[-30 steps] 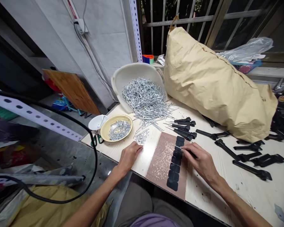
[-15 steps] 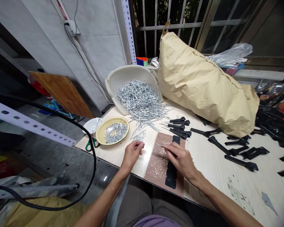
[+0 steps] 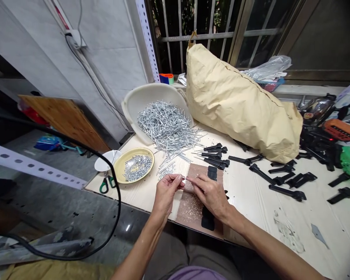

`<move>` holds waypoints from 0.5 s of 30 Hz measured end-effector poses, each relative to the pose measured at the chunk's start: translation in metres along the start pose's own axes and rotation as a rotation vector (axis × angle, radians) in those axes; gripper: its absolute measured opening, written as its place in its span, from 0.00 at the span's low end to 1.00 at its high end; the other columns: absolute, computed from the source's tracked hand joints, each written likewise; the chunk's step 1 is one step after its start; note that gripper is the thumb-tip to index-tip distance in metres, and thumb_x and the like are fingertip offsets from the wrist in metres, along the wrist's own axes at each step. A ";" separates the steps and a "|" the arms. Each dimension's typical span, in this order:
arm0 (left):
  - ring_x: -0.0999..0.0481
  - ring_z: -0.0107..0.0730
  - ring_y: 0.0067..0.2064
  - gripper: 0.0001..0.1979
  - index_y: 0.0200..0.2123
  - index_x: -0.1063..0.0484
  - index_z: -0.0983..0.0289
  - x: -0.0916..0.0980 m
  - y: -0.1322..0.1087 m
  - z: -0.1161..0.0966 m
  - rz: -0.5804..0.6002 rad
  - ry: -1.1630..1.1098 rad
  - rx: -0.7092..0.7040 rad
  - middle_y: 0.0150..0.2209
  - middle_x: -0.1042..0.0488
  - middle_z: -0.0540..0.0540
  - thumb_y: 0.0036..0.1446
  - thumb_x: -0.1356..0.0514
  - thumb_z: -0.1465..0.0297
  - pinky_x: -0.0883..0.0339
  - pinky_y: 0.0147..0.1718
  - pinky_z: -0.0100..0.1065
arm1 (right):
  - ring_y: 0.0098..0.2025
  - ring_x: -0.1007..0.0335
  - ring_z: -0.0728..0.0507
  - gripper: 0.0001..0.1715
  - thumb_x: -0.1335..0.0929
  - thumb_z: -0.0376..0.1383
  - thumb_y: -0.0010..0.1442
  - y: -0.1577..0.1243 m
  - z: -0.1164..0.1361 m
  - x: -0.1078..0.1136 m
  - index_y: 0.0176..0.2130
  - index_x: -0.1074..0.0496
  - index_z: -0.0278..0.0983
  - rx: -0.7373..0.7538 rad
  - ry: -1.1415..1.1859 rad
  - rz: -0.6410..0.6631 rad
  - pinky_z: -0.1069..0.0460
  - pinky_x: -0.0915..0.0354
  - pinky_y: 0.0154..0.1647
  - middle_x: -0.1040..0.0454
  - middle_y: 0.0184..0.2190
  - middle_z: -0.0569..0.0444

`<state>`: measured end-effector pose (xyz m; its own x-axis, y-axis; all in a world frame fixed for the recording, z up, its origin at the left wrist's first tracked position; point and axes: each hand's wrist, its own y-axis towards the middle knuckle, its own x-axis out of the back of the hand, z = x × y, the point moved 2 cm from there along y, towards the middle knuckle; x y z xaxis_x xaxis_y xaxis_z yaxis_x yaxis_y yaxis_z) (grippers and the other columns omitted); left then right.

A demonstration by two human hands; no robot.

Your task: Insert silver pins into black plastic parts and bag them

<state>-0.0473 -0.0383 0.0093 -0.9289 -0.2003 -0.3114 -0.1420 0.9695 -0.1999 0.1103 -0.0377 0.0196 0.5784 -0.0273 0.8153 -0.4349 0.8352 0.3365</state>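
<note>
My right hand [image 3: 211, 194] is closed on a thin metal pin [image 3: 185, 178], which points left from the fingertips. At the pin's tip, the thumb and fingers of my left hand [image 3: 167, 191] are pinched together; whatever they hold is too small to make out. Both hands are above a brown board [image 3: 189, 212] sprinkled with pale crumbs. Black flat pads [image 3: 207, 223] lie on that board, partly under my right hand. Beyond the hands, a heap of similar metal pins [image 3: 166, 124] spills from a white scoop-shaped basin [image 3: 131, 99]. Small shiny metal pieces [image 3: 138, 165] fill part of a yellow dish [image 3: 119, 171].
Black plastic parts [image 3: 287, 193] are scattered across the right side of the table [image 3: 251, 217], several with pins in them [image 3: 214, 155]. A large tan sack [image 3: 242, 105] lies behind. Green-handled scissors [image 3: 104, 186] and a white bowl [image 3: 102, 163] sit left. A black cable [image 3: 118, 202] hangs in front.
My hands have come together: the right moved left with the pin, and the left now meets its tip. The view has shifted a little to the right.
</note>
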 end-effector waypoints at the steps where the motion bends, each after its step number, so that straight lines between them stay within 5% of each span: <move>1: 0.29 0.23 0.26 0.11 0.30 0.28 0.68 0.000 0.000 0.000 0.007 0.012 -0.009 0.24 0.28 0.51 0.46 0.33 0.67 0.34 0.29 0.26 | 0.35 0.31 0.49 0.18 0.41 0.34 0.65 -0.001 0.000 0.001 0.53 0.33 0.45 0.001 -0.017 -0.002 0.56 0.38 0.33 0.29 0.35 0.55; 8: 0.31 0.22 0.24 0.14 0.34 0.25 0.69 -0.002 0.001 -0.002 0.082 0.063 0.032 0.22 0.29 0.49 0.44 0.32 0.67 0.35 0.27 0.26 | 0.34 0.31 0.49 0.10 0.39 0.36 0.65 -0.006 0.002 0.006 0.41 0.29 0.39 -0.029 -0.163 -0.101 0.54 0.43 0.32 0.27 0.34 0.55; 15: 0.33 0.23 0.24 0.13 0.30 0.25 0.68 -0.004 0.001 0.003 0.057 0.166 -0.029 0.22 0.28 0.49 0.44 0.33 0.65 0.36 0.27 0.28 | 0.31 0.37 0.47 0.16 0.41 0.36 0.66 -0.004 0.010 0.012 0.31 0.30 0.37 0.033 -0.388 -0.196 0.51 0.48 0.31 0.30 0.27 0.52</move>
<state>-0.0426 -0.0369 0.0081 -0.9791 -0.1215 -0.1629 -0.0955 0.9827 -0.1586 0.1120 -0.0470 0.0322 0.3531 -0.3935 0.8488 -0.3683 0.7755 0.5127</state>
